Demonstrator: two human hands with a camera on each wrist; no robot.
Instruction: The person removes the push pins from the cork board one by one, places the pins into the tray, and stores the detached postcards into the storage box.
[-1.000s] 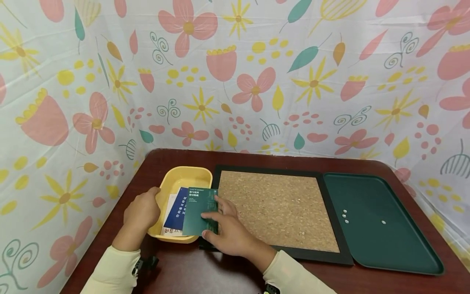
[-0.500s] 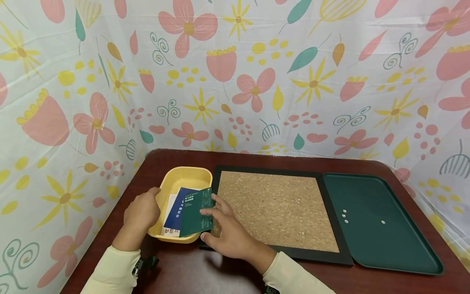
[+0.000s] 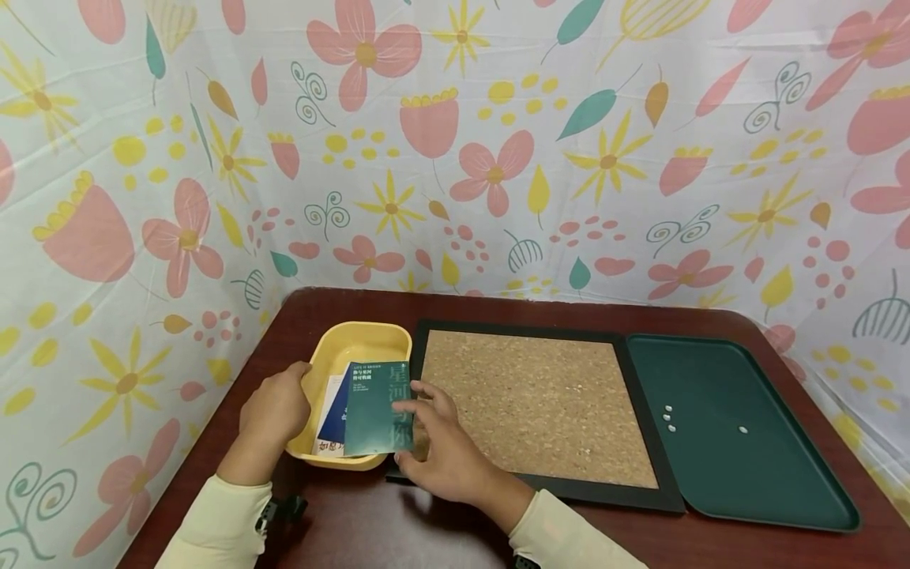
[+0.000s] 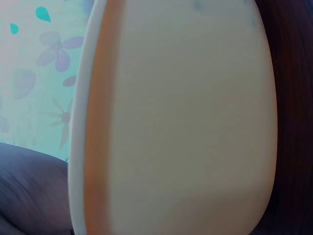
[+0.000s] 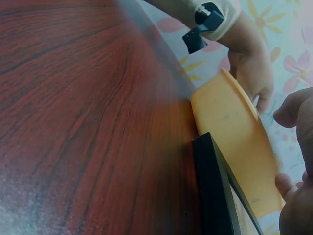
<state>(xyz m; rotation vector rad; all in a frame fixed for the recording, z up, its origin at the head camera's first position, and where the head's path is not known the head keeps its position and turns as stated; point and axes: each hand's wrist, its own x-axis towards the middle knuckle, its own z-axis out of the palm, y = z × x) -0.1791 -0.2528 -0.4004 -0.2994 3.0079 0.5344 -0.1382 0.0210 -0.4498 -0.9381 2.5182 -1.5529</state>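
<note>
My left hand (image 3: 273, 407) grips the left rim of a yellow plastic basin (image 3: 362, 333); the basin's outer wall (image 4: 190, 107) fills the left wrist view. A green card (image 3: 373, 411) with printed characters lies over the right side of the basin, on top of a blue card (image 3: 334, 423) and a white card (image 3: 329, 449). My right hand (image 3: 451, 450) is at the green card's right edge, fingers spread, one fingertip overlapping the card and the thumb by its lower corner. Thumb and fingers (image 5: 293, 107) stand apart in the right wrist view.
A cork board (image 3: 540, 403) in a black frame (image 3: 640, 499) lies right beside the basin. Right of it is a dark green tray (image 3: 753, 474) with several small shiny round pieces (image 3: 668, 419). The reddish-brown table (image 3: 341, 521) meets floral cloth walls (image 3: 498, 253).
The green card has shifted left and turned: slanted half a second ago, it now lies straight and covers more of the blue card. My left hand stays on the basin.
</note>
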